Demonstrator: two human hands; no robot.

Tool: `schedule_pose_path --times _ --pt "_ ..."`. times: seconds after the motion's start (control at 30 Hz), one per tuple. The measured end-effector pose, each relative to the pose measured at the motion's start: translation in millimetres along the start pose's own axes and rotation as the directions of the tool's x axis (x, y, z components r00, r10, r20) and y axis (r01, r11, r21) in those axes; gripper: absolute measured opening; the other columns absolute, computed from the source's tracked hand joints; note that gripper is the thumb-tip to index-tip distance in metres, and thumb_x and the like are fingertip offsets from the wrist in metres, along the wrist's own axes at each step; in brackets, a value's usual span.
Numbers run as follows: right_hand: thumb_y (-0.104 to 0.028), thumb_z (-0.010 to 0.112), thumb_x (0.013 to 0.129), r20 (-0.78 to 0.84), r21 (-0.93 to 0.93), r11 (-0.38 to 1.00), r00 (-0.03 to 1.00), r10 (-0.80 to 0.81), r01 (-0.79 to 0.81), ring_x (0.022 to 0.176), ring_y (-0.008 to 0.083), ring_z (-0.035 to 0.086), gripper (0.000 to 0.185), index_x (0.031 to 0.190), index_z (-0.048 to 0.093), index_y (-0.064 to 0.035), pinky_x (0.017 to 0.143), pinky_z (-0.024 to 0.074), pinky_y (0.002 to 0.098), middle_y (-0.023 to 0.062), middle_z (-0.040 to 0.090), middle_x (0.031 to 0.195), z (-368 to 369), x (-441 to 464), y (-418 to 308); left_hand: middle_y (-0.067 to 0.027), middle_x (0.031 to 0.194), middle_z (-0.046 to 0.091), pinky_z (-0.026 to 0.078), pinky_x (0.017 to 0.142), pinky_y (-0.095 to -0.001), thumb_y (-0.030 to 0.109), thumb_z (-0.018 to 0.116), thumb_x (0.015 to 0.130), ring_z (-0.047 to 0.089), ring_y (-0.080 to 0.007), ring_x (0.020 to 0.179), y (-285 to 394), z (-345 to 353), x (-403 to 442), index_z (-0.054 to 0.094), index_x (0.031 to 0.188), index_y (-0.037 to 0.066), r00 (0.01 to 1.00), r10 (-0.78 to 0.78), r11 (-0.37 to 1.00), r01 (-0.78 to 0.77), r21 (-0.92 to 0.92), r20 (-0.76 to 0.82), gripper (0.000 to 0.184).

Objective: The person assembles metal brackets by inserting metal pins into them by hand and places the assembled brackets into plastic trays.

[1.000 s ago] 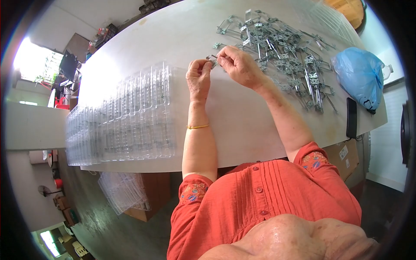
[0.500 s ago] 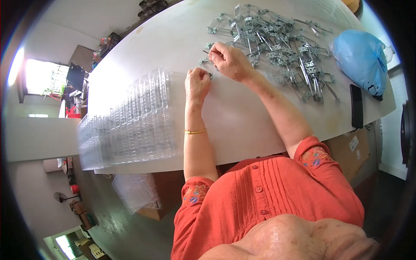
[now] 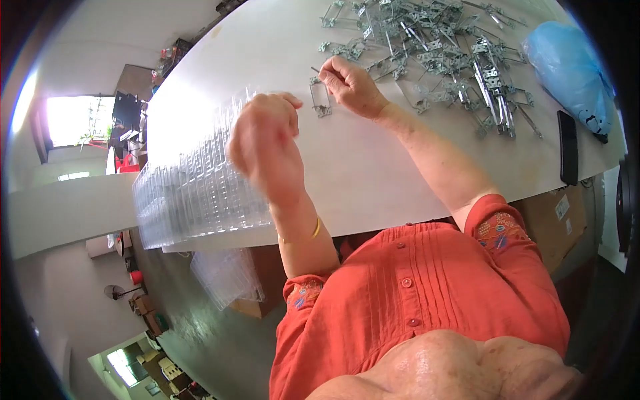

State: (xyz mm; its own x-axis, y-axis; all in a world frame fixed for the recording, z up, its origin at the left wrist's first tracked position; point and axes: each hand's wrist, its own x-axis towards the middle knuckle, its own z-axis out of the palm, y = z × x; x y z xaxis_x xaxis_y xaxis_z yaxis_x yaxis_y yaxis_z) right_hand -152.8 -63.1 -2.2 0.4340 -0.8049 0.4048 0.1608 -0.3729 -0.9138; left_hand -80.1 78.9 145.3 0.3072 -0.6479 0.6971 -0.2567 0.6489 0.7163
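My left hand [image 3: 268,148] is raised over the right edge of the clear plastic trays [image 3: 193,193], its fingers curled and smeared by motion. Whether it holds anything does not show. My right hand [image 3: 355,88] is closed in a pinch above the table, and the tip of a thin dark rod pokes out left of its fingers. Just below and left of those fingers lies a small metal bracket frame [image 3: 321,100] with thin rods. Beyond the right hand spreads a pile of similar metal bracket assemblies [image 3: 433,60].
A tied blue plastic bag [image 3: 567,73] and a black phone [image 3: 567,148] lie on the white table [image 3: 373,180] at the right. Cardboard boxes [image 3: 553,220] stand below the table edge. More clear plastic trays [image 3: 227,277] sit beneath it at the left.
My left hand has lifted from beside the right hand and moved left, toward the trays. A small metal frame now shows on the table between the hands. The view has shifted slightly.
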Motion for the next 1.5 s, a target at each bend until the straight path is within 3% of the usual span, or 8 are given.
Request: schedule_pose_path --times 0.2,0.3,0.43,0.6,0.83,1.1,1.3,1.5 --pt "-0.015 0.066 0.1 -0.002 -0.027 0.999 1.0 -0.024 0.024 0.071 0.018 0.062 0.01 0.098 0.066 -0.0057 0.067 0.0512 0.0337 0.0063 0.067 0.079 1 -3 9 0.004 0.051 0.047 0.044 0.073 -0.0238 0.036 0.057 0.102 0.048 -0.0108 0.054 114 12 -6 0.048 0.054 0.016 0.959 0.238 0.641 -0.036 -0.767 0.154 0.053" --pt "-0.016 0.067 0.1 0.012 -0.043 0.999 1.0 -0.024 0.025 0.07 0.0162 0.061 0.011 0.097 0.066 -0.0056 0.066 0.051 0.033 0.0052 0.067 0.079 3 -5 9 0.0016 0.054 0.055 0.046 0.071 -0.0288 0.031 0.065 0.098 0.052 -0.0112 0.053 137 3 -23 0.055 0.062 0.014 0.977 0.21 0.615 -0.111 -0.781 0.026 0.041" --pt "-0.015 0.063 0.103 0.039 -0.05 0.997 0.998 -0.055 0.057 0.068 0.0081 0.056 0.009 0.099 0.065 -0.0072 0.062 0.0472 0.0262 -0.0013 0.061 0.075 2 -5 10 -0.0048 0.072 0.072 0.048 0.068 -0.06 0.05 0.077 0.089 0.06 -0.0149 0.06 137 -18 -6 0.077 0.093 0.007 0.878 0.093 0.594 0.33 -0.733 0.47 0.044" --pt "-0.016 0.062 0.104 0.038 -0.093 0.995 0.999 -0.017 0.02 0.067 0.0063 0.053 0.009 0.101 0.065 -0.0081 0.061 0.0458 0.0245 -0.0035 0.058 0.073 0 -5 8 -0.0034 0.067 0.073 0.049 0.063 -0.0452 0.033 0.075 0.095 0.057 -0.0086 0.057 151 -22 -9 0.079 0.089 0.005 0.814 0.018 0.608 0.452 -0.653 0.581 0.028" --pt "-0.016 0.062 0.104 0.036 -0.1 0.994 0.999 -0.039 0.043 0.066 0.0064 0.053 0.009 0.101 0.065 -0.0084 0.06 0.046 0.0248 -0.0034 0.058 0.072 0 -5 8 -0.0012 0.066 0.073 0.046 0.055 -0.0366 0.025 0.075 0.095 0.056 -0.004 0.057 149 11 -37 0.079 0.089 0.005 0.983 0.141 0.654 -0.005 -0.757 0.115 0.022" --pt "-0.015 0.061 0.104 0.052 -0.089 0.995 0.998 -0.031 0.036 0.066 0.0062 0.054 0.008 0.101 0.065 -0.0091 0.059 0.045 0.0249 -0.0027 0.059 0.072 -2 -5 13 0.0011 0.065 0.073 0.042 0.048 -0.0282 0.018 0.074 0.096 0.056 0.001 0.057 143 33 -52 0.08 0.09 0.006 0.921 0.215 0.611 -0.387 -0.691 -0.326 0.014" --pt "-0.016 0.062 0.104 0.038 -0.118 0.992 0.998 -0.046 0.051 0.064 0.0055 0.053 0.008 0.101 0.064 -0.0096 0.058 0.0443 0.0247 -0.0029 0.058 0.069 -2 -6 12 -0.0009 0.067 0.074 0.045 0.056 -0.0192 0.012 0.071 0.096 0.061 -0.002 0.062 148 10 -44 0.077 0.082 0.004 0.965 0.261 0.512 -0.169 -0.842 -0.034 0.017" --pt "-0.018 0.061 0.104 0.04 -0.122 0.992 0.999 -0.026 0.031 0.062 0.005 0.052 0.009 0.102 0.064 -0.01 0.058 0.0438 0.0243 -0.0032 0.057 0.068 -2 -7 11 0.0006 0.064 0.07 0.047 0.053 -0.0204 0.005 0.07 0.094 0.06 -0.0058 0.06 142 26 -37 0.068 0.065 0.005 0.885 0.399 0.488 -0.426 -0.761 -0.24 0.029"
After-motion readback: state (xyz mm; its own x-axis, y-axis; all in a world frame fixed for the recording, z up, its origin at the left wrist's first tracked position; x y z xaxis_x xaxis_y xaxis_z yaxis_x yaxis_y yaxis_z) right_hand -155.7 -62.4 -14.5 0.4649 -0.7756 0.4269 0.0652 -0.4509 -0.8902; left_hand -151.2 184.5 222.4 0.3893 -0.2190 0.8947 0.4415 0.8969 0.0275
